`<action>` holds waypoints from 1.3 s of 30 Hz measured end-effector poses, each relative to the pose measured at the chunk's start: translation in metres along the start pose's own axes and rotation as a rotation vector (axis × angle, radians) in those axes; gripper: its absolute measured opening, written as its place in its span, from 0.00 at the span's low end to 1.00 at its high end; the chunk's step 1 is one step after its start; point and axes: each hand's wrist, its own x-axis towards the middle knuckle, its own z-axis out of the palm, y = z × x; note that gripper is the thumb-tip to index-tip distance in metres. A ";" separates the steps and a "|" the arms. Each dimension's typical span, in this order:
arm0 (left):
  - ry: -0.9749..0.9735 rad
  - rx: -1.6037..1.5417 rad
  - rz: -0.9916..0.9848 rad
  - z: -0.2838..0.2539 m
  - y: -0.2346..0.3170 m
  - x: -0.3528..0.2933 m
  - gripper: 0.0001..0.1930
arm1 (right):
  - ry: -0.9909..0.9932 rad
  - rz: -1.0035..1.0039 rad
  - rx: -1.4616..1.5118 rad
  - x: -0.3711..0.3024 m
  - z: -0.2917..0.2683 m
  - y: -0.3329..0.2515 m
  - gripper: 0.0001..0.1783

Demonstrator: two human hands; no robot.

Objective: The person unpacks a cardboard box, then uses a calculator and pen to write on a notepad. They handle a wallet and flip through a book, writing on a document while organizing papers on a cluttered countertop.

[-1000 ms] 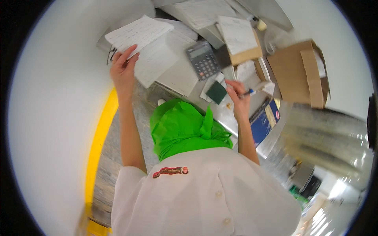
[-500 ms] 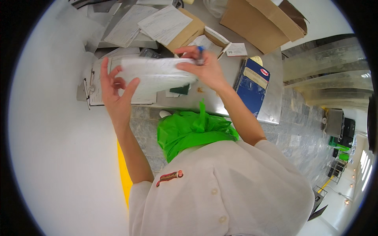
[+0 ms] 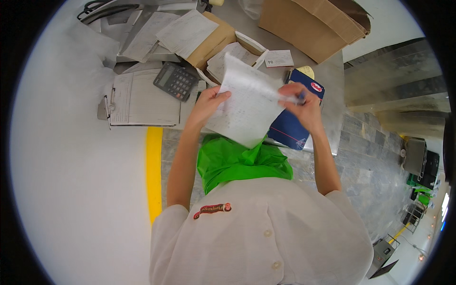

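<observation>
I hold a white sheet of paper (image 3: 247, 107) with handwriting up in front of me, over the edge of a steel table (image 3: 332, 95). My left hand (image 3: 209, 102) pinches its left edge. My right hand (image 3: 304, 104) grips the right edge and also has a blue pen between its fingers. Under the sheet lies a dark blue folder (image 3: 292, 126). A green cloth (image 3: 237, 159) hangs at my chest over a white coat.
On the table lie a clipboard (image 3: 140, 99) with a lined form, a black calculator (image 3: 176, 80), loose papers (image 3: 185, 31), a small card (image 3: 279, 58) and a brown cardboard box (image 3: 313, 21). A yellow floor stripe (image 3: 154, 171) runs beside a white wall at left.
The sheet has turned from lying flat and wide to a tilted, more upright hold. Both hands have moved lower and closer to me, and the view has swung so the clipboard and calculator show.
</observation>
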 end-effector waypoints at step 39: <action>0.199 0.923 0.477 -0.038 -0.008 0.099 0.13 | 0.408 0.218 -0.633 0.067 0.060 0.054 0.20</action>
